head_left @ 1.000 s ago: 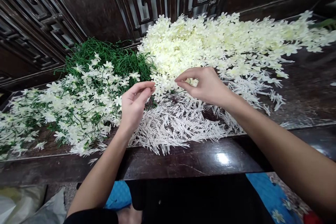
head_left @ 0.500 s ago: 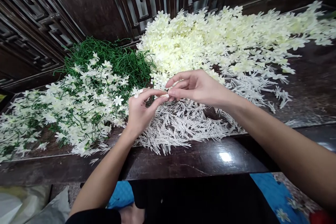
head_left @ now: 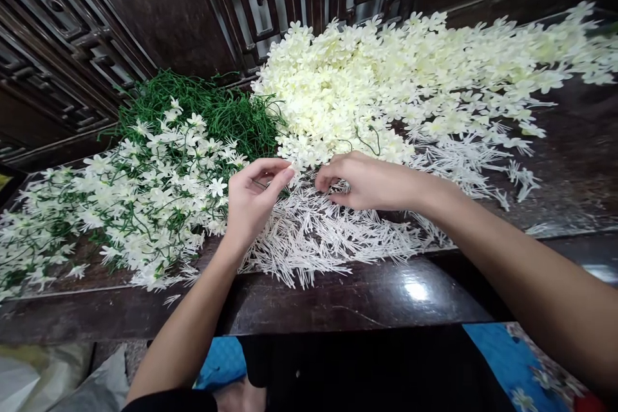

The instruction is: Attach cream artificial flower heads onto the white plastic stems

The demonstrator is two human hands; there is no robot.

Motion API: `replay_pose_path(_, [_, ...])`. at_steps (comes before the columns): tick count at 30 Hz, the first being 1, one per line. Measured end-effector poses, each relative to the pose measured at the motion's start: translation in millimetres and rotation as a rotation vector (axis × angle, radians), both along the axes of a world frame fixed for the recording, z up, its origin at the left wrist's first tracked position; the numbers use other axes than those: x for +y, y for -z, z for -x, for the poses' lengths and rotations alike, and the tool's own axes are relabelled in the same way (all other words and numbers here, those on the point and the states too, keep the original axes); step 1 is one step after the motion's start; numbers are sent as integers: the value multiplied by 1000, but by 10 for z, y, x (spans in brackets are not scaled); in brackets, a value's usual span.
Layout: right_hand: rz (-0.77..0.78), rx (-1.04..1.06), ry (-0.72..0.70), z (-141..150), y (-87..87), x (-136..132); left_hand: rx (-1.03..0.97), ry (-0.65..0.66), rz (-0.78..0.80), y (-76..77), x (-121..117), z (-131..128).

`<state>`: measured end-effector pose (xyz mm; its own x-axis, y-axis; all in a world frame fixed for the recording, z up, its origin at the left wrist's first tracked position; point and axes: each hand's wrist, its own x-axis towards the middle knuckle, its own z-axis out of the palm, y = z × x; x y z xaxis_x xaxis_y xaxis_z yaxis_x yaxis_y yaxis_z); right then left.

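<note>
Cream blossoms [head_left: 328, 84] lie heaped on the table [head_left: 338, 301], behind spread white stamens [head_left: 333, 241]; near these, from here, I see the right hand [head_left: 371, 180], loosely curled, and the left hand [head_left: 248, 196], thumb and forefinger together, but cannot tell what either holds

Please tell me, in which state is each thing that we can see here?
Cream star-shaped flower heads: loose, heaped.
Thin white stick-like pieces: loose, scattered.
Thin dark-green stems: tangled in a heap.
White flowers on green stems: piled together.
Dark brown wooden table: glossy, reflecting light.
Bare left hand: thumb and forefinger pinched together; contents unclear.
Bare right hand: fingers bent near the white pieces; grip unclear.
</note>
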<state>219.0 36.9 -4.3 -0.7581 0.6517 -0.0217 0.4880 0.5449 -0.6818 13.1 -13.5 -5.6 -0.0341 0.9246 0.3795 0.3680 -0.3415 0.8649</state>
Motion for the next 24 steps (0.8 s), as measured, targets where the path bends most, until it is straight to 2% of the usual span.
replay_pose_path(7, [22,-11,16,5,-43,-20,-66,39,70,41,38,43])
replay_pose_path(14, [73,169,58,-57,-177,-23,-45,87,135,98,46,71])
replay_pose_path(20, [145,408,140,-29,-241,-71,-203,125,239,112,41,68])
replay_pose_path(24, [125,543,222,48,-238,-146,-294,186,287,121,43,64])
